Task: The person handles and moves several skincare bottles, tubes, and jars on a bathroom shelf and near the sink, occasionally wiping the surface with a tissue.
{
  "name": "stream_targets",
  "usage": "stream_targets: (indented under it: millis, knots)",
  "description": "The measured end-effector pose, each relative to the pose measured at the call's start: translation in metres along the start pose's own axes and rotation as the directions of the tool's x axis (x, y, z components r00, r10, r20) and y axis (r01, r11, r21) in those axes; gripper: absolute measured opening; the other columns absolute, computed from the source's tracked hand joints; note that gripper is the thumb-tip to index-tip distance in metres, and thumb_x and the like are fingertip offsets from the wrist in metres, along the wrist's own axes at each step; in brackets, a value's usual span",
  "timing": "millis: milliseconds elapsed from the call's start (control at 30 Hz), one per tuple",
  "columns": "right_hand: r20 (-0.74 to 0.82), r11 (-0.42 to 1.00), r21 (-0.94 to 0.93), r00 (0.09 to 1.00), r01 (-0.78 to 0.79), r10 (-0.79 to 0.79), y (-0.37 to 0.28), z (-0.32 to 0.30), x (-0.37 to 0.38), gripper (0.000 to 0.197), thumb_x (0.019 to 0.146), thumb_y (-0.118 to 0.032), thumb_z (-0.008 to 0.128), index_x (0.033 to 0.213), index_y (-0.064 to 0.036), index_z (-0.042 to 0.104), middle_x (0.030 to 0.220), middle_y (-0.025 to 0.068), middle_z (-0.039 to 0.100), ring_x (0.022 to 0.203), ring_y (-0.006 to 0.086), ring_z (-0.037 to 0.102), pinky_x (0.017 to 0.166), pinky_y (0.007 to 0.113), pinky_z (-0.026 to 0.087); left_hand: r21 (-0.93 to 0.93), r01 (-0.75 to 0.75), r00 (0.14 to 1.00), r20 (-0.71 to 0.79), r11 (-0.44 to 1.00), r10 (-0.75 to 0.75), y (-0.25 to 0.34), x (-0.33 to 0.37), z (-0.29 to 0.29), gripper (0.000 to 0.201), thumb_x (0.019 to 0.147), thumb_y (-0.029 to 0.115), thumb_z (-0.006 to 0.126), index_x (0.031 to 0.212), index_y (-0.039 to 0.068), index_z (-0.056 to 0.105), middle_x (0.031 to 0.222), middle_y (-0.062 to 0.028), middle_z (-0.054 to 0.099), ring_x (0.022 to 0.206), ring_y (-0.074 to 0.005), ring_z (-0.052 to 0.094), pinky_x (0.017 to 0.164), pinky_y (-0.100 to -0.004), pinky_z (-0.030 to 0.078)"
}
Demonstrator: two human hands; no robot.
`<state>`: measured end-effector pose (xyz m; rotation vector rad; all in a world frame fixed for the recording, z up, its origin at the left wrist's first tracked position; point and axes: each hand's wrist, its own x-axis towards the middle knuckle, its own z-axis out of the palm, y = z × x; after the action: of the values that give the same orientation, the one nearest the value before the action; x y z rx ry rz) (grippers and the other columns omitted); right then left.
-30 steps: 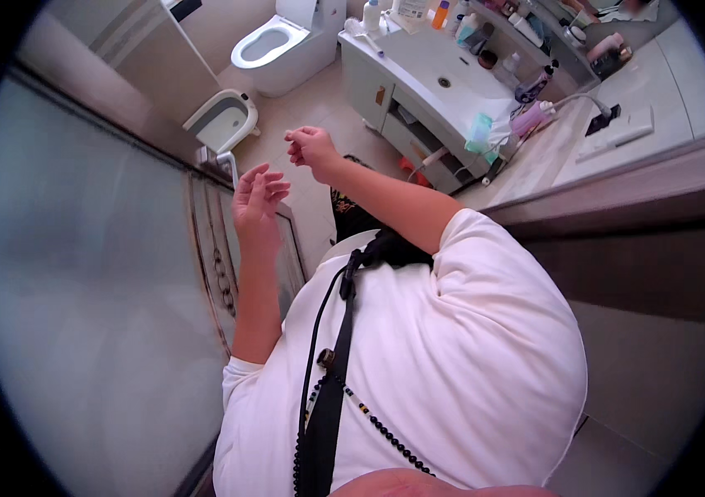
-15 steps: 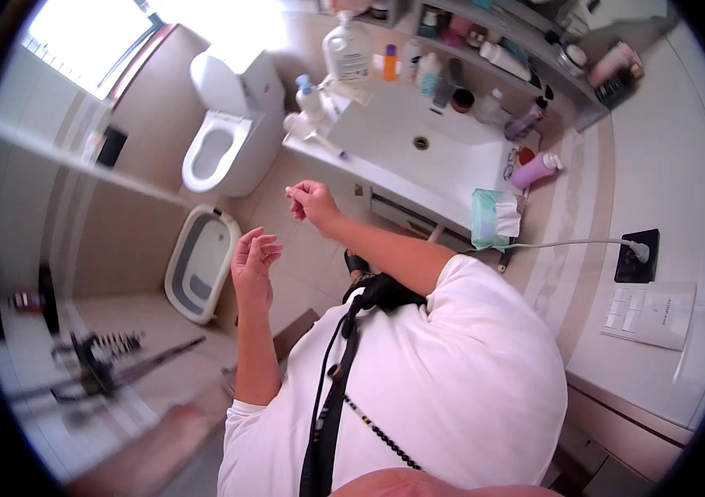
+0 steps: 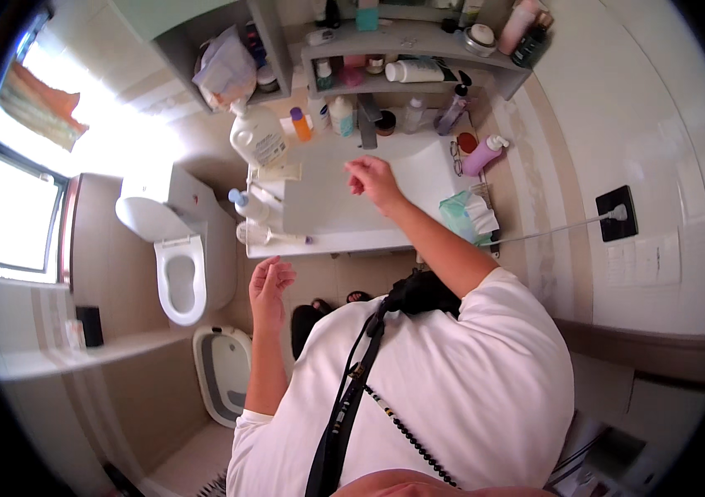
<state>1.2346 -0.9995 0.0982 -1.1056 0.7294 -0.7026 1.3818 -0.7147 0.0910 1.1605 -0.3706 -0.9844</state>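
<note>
My right hand (image 3: 374, 183) is over the white washbasin (image 3: 319, 207), its thumb and fingers pinched together. Whatever they may hold is too small to make out. Lower and to the left, my left hand (image 3: 270, 282) hangs in the air just off the basin's front edge, fingers loosely bent and nothing visible in them. Nearest to it on the basin's left front corner lies a white long-handled brush-like item (image 3: 274, 237). A white bottle with a blue top (image 3: 249, 205) stands behind that. The tap (image 3: 368, 120) is at the back, beyond my right hand.
Bottles line the basin's back, among them a large white pump bottle (image 3: 257, 137) and an orange bottle (image 3: 299, 124). A green tissue pack (image 3: 460, 214) and a pink bottle (image 3: 483, 155) sit right. Shelves (image 3: 419, 41) overhang. The toilet (image 3: 180, 277) and a folding tub (image 3: 224, 373) are left.
My view has turned toward the basin and shelves. My right hand has gone from before the basin's front edge to above the bowl. My left hand's fingers look more bent.
</note>
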Motion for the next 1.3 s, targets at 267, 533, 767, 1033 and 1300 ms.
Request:
stream_targets:
  millis: [267,533,767,1033,1300]
  knots:
    - [-0.457,0.805,-0.560,0.737,0.196,-0.498,-0.115,-0.112,0.038,0.034,0.085,-0.034,0.070,0.097,-0.0025,0.062,0.075,0.0040,0.064,0.061,0.0134,0.060,0.057,0.027,0.049,0.188,0.131,0.953,0.246,0.973,-0.176,0.028,0.071,-0.017,0.025,0.097,0.021,0.053,0.116,0.005,0.057,0.099,-0.0056,0.066,0.083,-0.0140,0.064,0.076,-0.0269,0.050]
    - [-0.360,0.324,-0.933,0.439,-0.157,-0.823,-0.217,-0.171,0.085,0.060,0.077,-0.045,0.071,0.114,-0.0002,0.057,0.118,0.0227,0.055,0.110,0.0362,0.053,0.091,0.042,0.046,0.294,0.201,0.866,0.392,0.934,-0.310,0.033,0.129,0.010,0.024,0.098,0.022,0.052,0.113,0.005,0.057,0.098,-0.0058,0.064,0.086,-0.0150,0.063,0.077,-0.0278,0.049]
    - [-0.228,0.098,-0.951,0.448,-0.294,-0.864,-0.246,-0.192,0.148,0.059,0.075,-0.043,0.074,0.111,0.0009,0.057,0.105,0.0235,0.060,0.105,0.0361,0.057,0.087,0.043,0.048,0.335,0.167,0.853,0.422,0.927,-0.306,0.017,0.159,0.090,0.024,0.098,0.021,0.051,0.115,0.004,0.056,0.100,-0.0069,0.064,0.089,-0.0163,0.062,0.080,-0.0290,0.048]
    - [-0.156,0.149,-0.987,0.500,-0.054,-0.852,-0.232,-0.220,0.166,0.053,0.072,-0.035,0.078,0.103,0.0000,0.055,0.095,0.0215,0.061,0.092,0.0382,0.059,0.079,0.044,0.049,0.356,0.153,0.801,0.501,0.922,-0.327,-0.003,0.174,0.154,0.025,0.098,0.019,0.051,0.116,0.002,0.054,0.100,-0.0082,0.064,0.089,-0.0163,0.061,0.080,-0.0298,0.048]
    - [-0.126,0.141,-0.990,0.472,-0.004,-0.872,-0.224,-0.216,0.149,0.060,0.068,-0.031,0.081,0.112,-0.0053,0.051,0.103,0.0180,0.061,0.093,0.0353,0.062,0.078,0.042,0.052,0.397,0.102,0.748,0.574,0.912,-0.333,0.002,0.196,0.189,0.025,0.098,0.021,0.051,0.115,0.003,0.055,0.100,-0.0073,0.063,0.088,-0.0160,0.061,0.080,-0.0288,0.048]
